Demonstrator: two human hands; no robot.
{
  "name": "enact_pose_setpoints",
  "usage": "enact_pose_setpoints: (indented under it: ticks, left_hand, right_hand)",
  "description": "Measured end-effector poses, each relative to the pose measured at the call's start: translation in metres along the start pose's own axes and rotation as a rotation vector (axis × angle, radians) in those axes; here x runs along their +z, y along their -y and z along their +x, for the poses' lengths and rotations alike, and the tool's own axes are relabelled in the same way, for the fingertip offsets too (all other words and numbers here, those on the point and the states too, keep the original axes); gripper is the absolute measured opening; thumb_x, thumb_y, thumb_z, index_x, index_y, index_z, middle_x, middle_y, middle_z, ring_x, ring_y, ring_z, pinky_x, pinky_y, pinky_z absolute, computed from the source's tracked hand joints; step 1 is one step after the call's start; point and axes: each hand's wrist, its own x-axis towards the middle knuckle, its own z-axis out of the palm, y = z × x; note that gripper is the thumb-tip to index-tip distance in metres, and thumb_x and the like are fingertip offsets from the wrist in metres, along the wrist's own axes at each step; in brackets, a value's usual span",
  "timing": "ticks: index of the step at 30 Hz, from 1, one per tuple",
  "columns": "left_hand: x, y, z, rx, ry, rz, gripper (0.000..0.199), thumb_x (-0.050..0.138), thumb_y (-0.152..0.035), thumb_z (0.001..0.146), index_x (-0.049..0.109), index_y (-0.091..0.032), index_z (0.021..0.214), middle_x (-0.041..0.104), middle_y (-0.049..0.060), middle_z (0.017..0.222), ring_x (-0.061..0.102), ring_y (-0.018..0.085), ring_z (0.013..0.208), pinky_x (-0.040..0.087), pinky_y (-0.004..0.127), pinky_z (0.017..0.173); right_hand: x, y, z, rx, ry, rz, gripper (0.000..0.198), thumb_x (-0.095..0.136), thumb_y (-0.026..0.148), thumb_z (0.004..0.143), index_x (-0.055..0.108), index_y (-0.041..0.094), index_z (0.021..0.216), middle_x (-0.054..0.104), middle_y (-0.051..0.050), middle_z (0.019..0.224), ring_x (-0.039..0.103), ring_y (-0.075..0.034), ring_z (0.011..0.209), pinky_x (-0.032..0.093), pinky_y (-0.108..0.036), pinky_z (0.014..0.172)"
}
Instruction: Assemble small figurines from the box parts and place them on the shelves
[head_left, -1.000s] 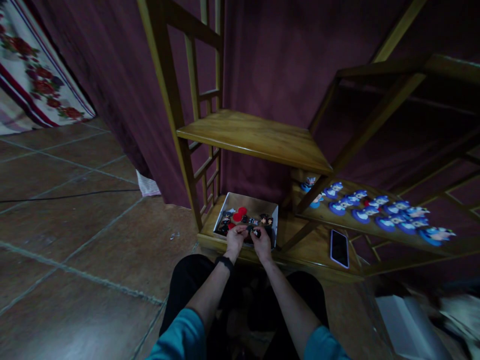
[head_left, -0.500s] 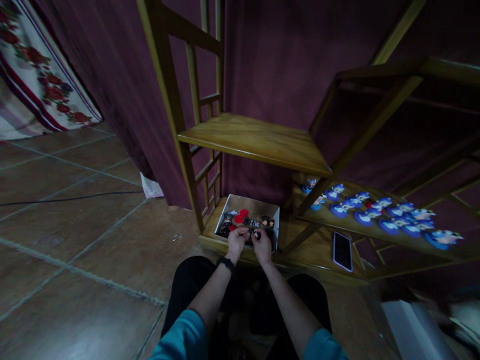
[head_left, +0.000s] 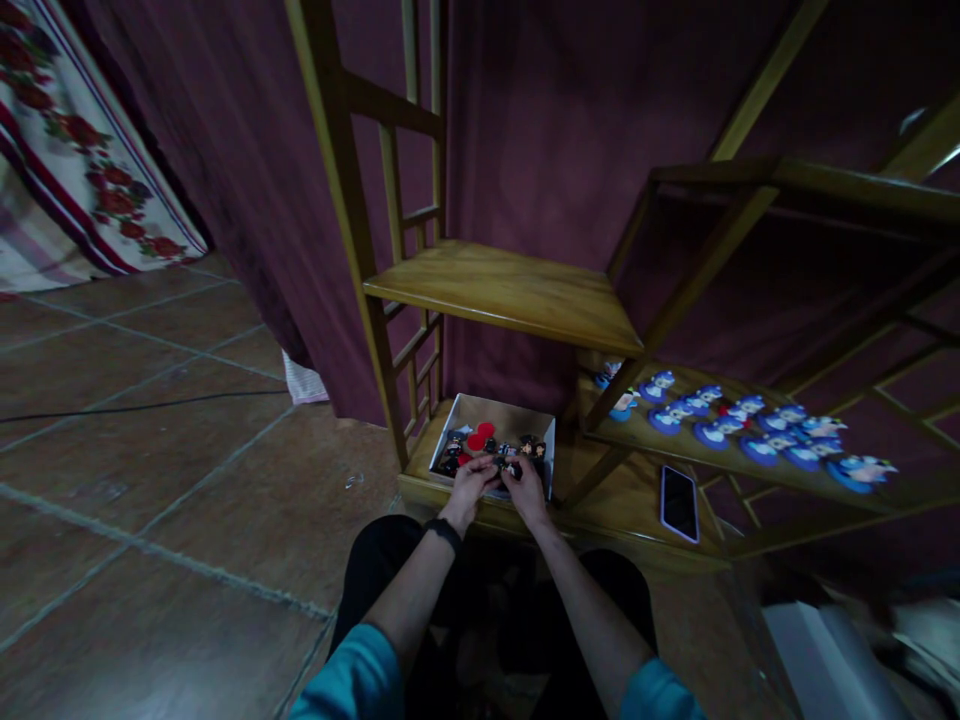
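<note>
My left hand (head_left: pixel 472 483) and my right hand (head_left: pixel 523 486) meet over the near side of a white box (head_left: pixel 551 445). Their fingers are closed together around a small dark figurine piece (head_left: pixel 501 463), whose exact shape is mostly covered by the fingertips. Inside the box lie red pieces (head_left: pixel 481 436), dark figurine parts (head_left: pixel 453 447) at the left, and small figurines with dark tops (head_left: pixel 533 447) at the right. The box rests on the low wooden shelf.
A wooden shelf board (head_left: pixel 510 290) juts out above the box. To the right, several blue-and-white figurines (head_left: pixel 718 431) on round bases stand on a raised shelf. A phone (head_left: pixel 679 503) lies on the lower board. A cable (head_left: pixel 150 405) crosses the tiled floor.
The view has shifted slightly, so the shelf and figurines at the right appear further left. Both hands stay together over the box, holding the small piece with little movement.
</note>
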Motion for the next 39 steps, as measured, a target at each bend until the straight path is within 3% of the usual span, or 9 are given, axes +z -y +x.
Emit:
enact_pose_setpoints:
  ticks: [4, 8, 15, 21, 32, 39]
  left_hand:
    - [-0.001, -0.010, -0.013, -0.048, 0.049, -0.062, 0.017, 0.072, -0.015, 0.063, 0.066, -0.014, 0.079, 0.065, 0.004, 0.065, 0.061, 0.012, 0.059, 0.054, 0.029, 0.064]
    - [-0.005, -0.019, -0.028, -0.087, 0.109, -0.140, 0.012, 0.070, -0.019, 0.068, 0.064, -0.014, 0.078, 0.067, 0.004, 0.069, 0.062, 0.011, 0.059, 0.054, 0.030, 0.068]
    - [-0.013, -0.023, -0.054, -0.121, 0.191, -0.218, 0.013, 0.069, -0.016, 0.068, 0.061, -0.014, 0.079, 0.069, 0.005, 0.076, 0.066, 0.013, 0.070, 0.052, 0.030, 0.076]
    - [-0.013, -0.028, -0.068, -0.113, 0.224, -0.222, 0.020, 0.071, -0.015, 0.067, 0.061, -0.013, 0.083, 0.070, 0.008, 0.080, 0.067, 0.016, 0.073, 0.052, 0.032, 0.078]
    - [-0.009, -0.043, -0.093, 0.065, 0.162, -0.172, 0.024, 0.074, -0.014, 0.061, 0.061, -0.013, 0.081, 0.069, 0.004, 0.074, 0.066, 0.016, 0.073, 0.052, 0.038, 0.081]
    - [-0.014, -0.048, -0.103, -0.016, 0.226, -0.220, 0.016, 0.068, -0.012, 0.068, 0.061, -0.012, 0.082, 0.069, 0.007, 0.081, 0.066, 0.016, 0.077, 0.052, 0.036, 0.082]
  right_hand:
    - [-0.009, 0.016, 0.001, -0.043, 0.023, 0.033, 0.028, 0.053, 0.024, 0.071, 0.057, 0.021, 0.098, 0.063, -0.004, 0.101, 0.058, -0.020, 0.096, 0.043, -0.034, 0.087]
    - [-0.017, 0.032, -0.002, 0.005, 0.088, 0.161, 0.037, 0.056, 0.026, 0.069, 0.053, 0.021, 0.106, 0.063, -0.003, 0.096, 0.061, -0.018, 0.083, 0.048, -0.031, 0.077]
    - [-0.029, 0.047, -0.010, 0.034, 0.243, 0.343, 0.035, 0.059, 0.027, 0.066, 0.055, 0.021, 0.101, 0.061, -0.002, 0.096, 0.060, -0.015, 0.075, 0.050, -0.027, 0.068]
    - [-0.039, 0.061, -0.016, -0.016, 0.263, 0.240, 0.033, 0.058, 0.026, 0.068, 0.058, 0.021, 0.100, 0.064, -0.001, 0.091, 0.060, -0.016, 0.077, 0.049, -0.028, 0.069]
    - [-0.046, 0.091, -0.024, -0.128, 0.189, 0.111, 0.030, 0.059, 0.021, 0.067, 0.062, 0.023, 0.096, 0.066, -0.002, 0.087, 0.060, -0.018, 0.079, 0.048, -0.031, 0.073]
    - [-0.049, 0.102, -0.030, -0.204, 0.267, 0.091, 0.034, 0.056, 0.023, 0.072, 0.059, 0.025, 0.106, 0.064, -0.002, 0.099, 0.059, -0.018, 0.088, 0.047, -0.032, 0.079]
